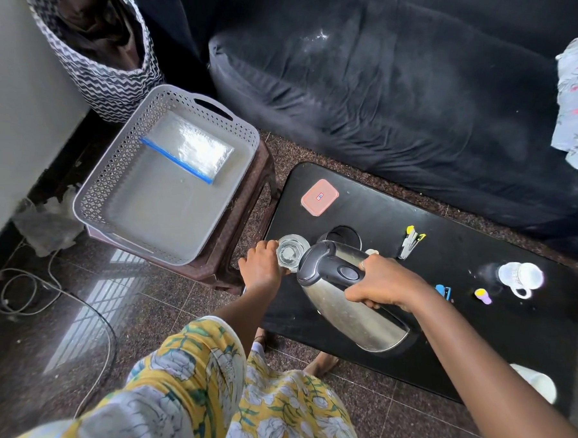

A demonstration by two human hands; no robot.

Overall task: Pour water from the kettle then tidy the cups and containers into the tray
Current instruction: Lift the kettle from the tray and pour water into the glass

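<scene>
— Where is the kettle?
— The brushed steel kettle with the black lid and handle point(350, 299) is tipped over the black low surface point(476, 329), spout toward the left. The right hand point(381, 284) has its grip wrapped tight round the black handle.
— And the other hand?
— The left hand point(261, 267) has its grip curled round the side of a clear round drinking glass point(291, 250), which stands at the surface's left edge, right at the kettle's spout. I cannot tell whether water is running.
— What lies beyond the right grip?
— Just past it sits the round black kettle base point(342, 236), and farther off a pink square lidded container point(319, 197). To its right, well apart, stands a clear glass mug with a white handle point(520, 278), with a small yellow and lilac object point(483, 295) near it.
— The tray?
— The grey perforated plastic tray point(115, 176) rests on a brown plastic stool point(248, 196), up and to the left of the left grip, apart from the surface. Inside it lies a clear zip bag with a blue seal point(190, 150).
</scene>
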